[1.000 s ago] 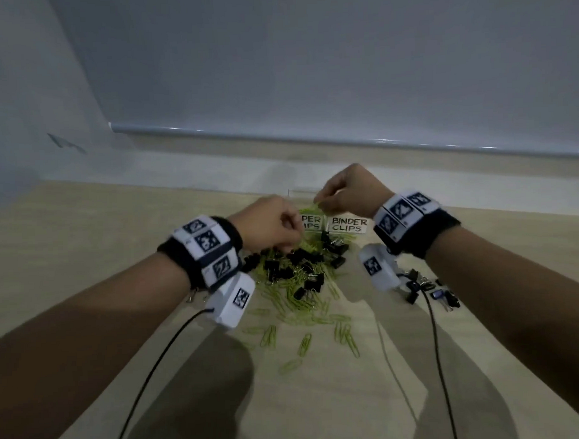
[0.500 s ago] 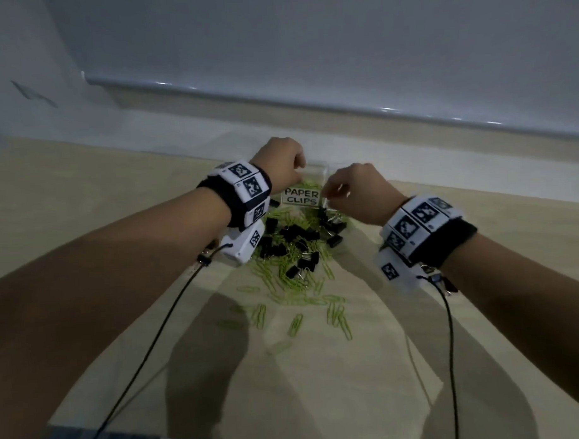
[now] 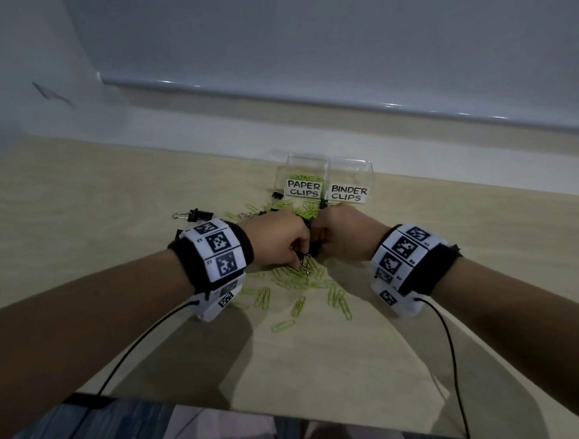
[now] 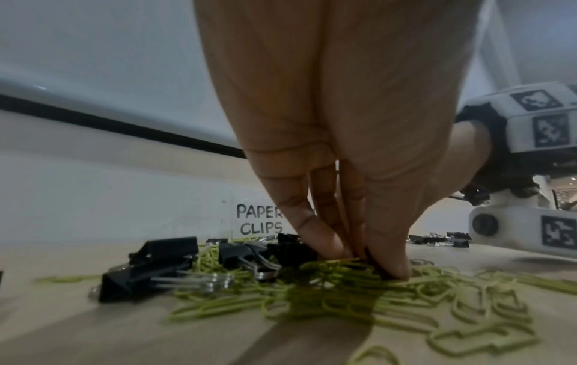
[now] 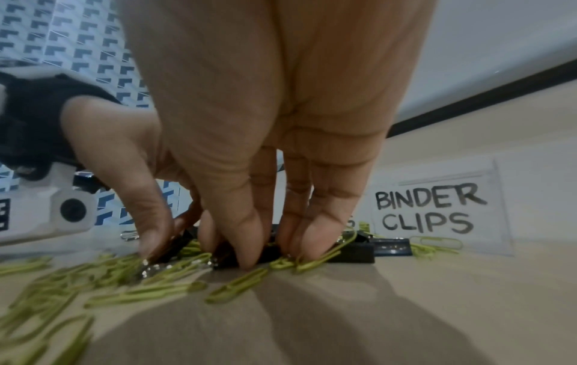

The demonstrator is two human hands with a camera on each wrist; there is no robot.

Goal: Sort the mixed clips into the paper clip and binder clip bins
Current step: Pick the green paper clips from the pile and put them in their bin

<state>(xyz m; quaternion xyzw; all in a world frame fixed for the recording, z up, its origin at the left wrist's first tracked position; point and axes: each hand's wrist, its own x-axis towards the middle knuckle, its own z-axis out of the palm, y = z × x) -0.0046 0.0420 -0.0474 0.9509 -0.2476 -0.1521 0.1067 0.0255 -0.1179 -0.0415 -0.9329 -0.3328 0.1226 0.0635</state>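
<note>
A heap of green paper clips (image 3: pixel 293 278) mixed with black binder clips (image 4: pixel 149 269) lies on the wooden table. Behind it stand two clear bins, labelled PAPER CLIPS (image 3: pixel 304 187) and BINDER CLIPS (image 3: pixel 349 193); green clips show inside the first. Both hands are down in the heap, side by side. My left hand (image 3: pixel 297 252) pinches a black binder clip (image 5: pixel 178 243), whose wire handles hang below the fingers. The fingers and thumb of my right hand (image 5: pixel 268 252) close round another black binder clip (image 5: pixel 349 253). In the left wrist view, the left hand (image 4: pixel 365 259) has its fingertips bunched on the heap.
One binder clip (image 3: pixel 196 215) lies apart at the left, another (image 3: pixel 277 195) beside the paper clip bin. Single paper clips (image 3: pixel 297 306) are strewn toward me. A wall ledge (image 3: pixel 344 128) runs behind the bins. Cables trail from both wrists to the table's near edge (image 3: pixel 288 413).
Both hands have come back from the bins and dropped into the heap, where they now pinch binder clips. The head view has tilted down.
</note>
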